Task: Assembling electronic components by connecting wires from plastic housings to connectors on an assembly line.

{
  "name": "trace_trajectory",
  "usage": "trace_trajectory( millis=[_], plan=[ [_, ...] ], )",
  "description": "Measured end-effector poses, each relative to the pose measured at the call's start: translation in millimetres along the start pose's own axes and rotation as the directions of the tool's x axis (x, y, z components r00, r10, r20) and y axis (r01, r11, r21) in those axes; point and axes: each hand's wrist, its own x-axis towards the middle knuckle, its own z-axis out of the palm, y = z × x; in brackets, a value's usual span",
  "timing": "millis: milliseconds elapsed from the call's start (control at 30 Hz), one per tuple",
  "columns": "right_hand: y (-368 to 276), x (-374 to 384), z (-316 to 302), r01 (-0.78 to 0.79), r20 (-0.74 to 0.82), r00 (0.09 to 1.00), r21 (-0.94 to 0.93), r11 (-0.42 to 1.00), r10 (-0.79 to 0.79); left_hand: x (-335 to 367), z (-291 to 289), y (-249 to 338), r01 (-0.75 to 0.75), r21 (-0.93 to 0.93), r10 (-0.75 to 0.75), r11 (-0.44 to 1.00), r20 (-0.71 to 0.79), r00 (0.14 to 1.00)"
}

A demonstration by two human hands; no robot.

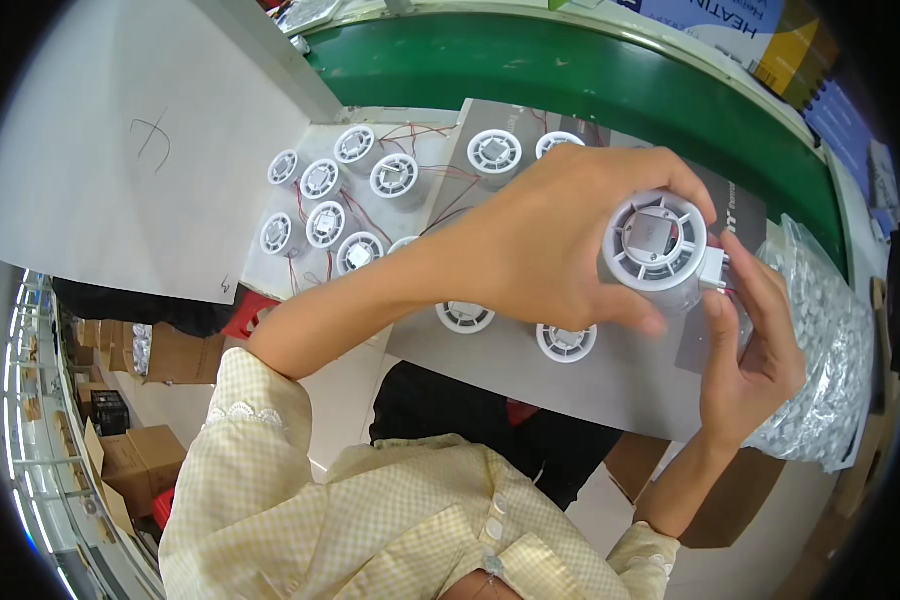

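Note:
My left hand (560, 235) is wrapped round a clear cylinder with a white spoked ring on top (655, 242), thumb on the near side and fingers on the far side. A silvery square piece sits in the middle of its ring. My right hand (755, 345) pinches a small white plastic connector (711, 268) between thumb and fingers, right against the cylinder's right side. A short bit of red wire shows by the right fingers. Whether the connector is fixed to the cylinder I cannot tell. Below my left wrist stand similar cylinders (566, 342), partly covered by the hand.
Several more white-ringed cylinders (320, 180) with thin red wires stand at the left, on a white surface beside the grey board (450, 365). A clear plastic bag of small white parts (815, 340) lies at the right. A green belt (570, 70) runs behind; a white panel (130, 130) rises left.

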Motion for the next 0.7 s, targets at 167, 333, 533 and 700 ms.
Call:
trace_trajectory(
  millis=[167,333,533,700],
  plan=[
    [-8,13,2,0.078,0.068,0.996,-0.34,0.937,-0.059,0,-20,-3,0.088,-0.075,-0.09,0.993,-0.017,0.996],
    [-3,3,-20,0.122,0.043,0.992,-0.52,0.845,-0.117,16,-115,-52,0.4,0.602,-0.351,0.691,-0.204,0.914],
    [40,-50,-58,-0.158,0.011,0.982,-0.521,0.839,0.191,-5,-267,-253,0.661,0.708,-0.48,0.249,-0.502,0.719],
    [59,-91,-75,-0.269,-0.031,0.951,-0.574,0.773,0.309,-14,-270,-309,0.682,0.731,-0.507,0.039,-0.574,0.644]
  ],
)
